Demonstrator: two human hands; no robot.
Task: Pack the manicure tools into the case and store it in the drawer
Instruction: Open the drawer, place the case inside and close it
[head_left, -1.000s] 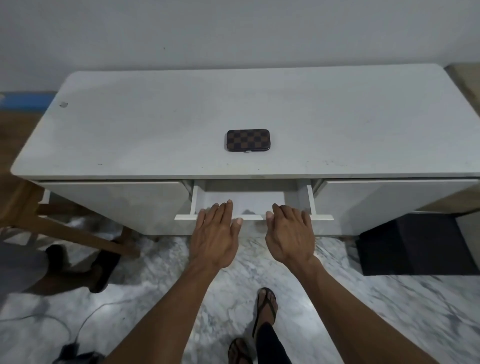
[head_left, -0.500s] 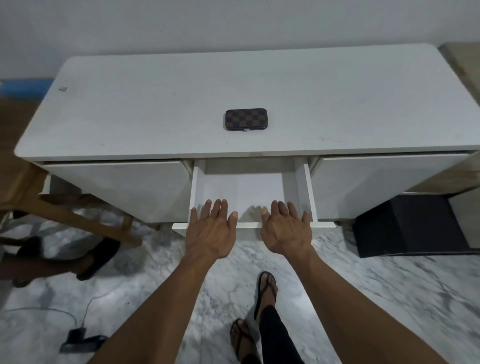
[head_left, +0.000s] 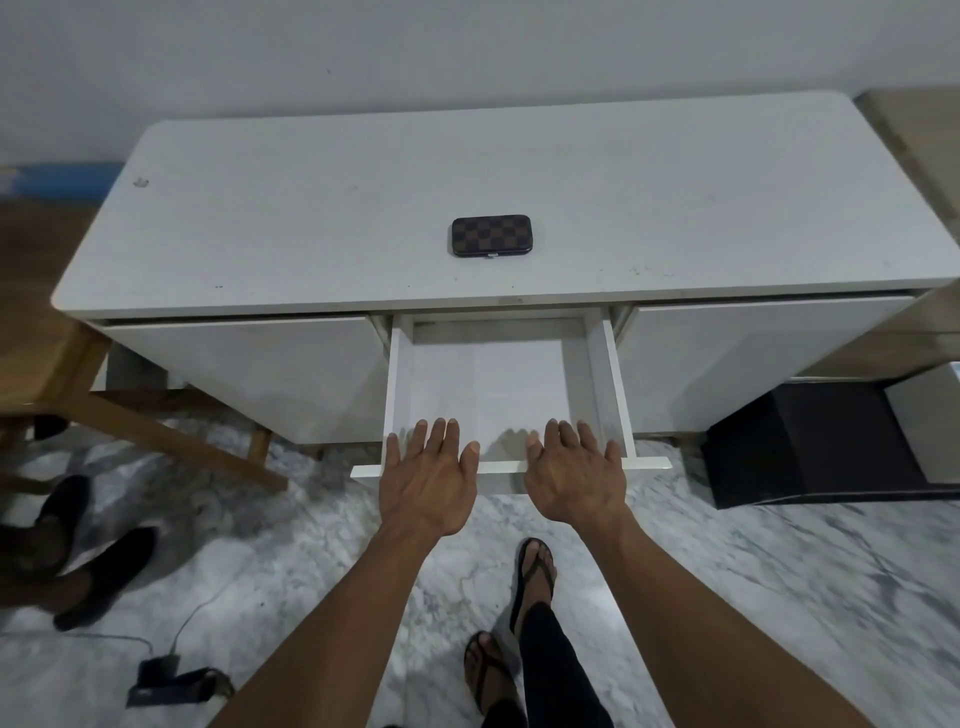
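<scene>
A closed manicure case (head_left: 490, 236) with a brown checkered cover lies flat on the white desk top (head_left: 311, 218), near its front edge at the centre. Right below it the white middle drawer (head_left: 498, 384) stands pulled far out, and nothing lies inside it. My left hand (head_left: 428, 480) and my right hand (head_left: 574, 475) rest palm down on the drawer's front panel, fingers spread and reaching over the rim. Neither hand holds anything. No loose manicure tools are visible.
Closed drawers sit left (head_left: 244, 374) and right (head_left: 748, 358) of the open one. A wooden chair (head_left: 78, 395) and another person's dark shoes (head_left: 78, 545) are at the left, a black box (head_left: 810, 447) at the right. My sandalled feet (head_left: 530, 582) stand on the marble floor.
The middle drawer has slid much farther out toward me under both hands, and my hands have moved a little apart. The case has stayed where it was.
</scene>
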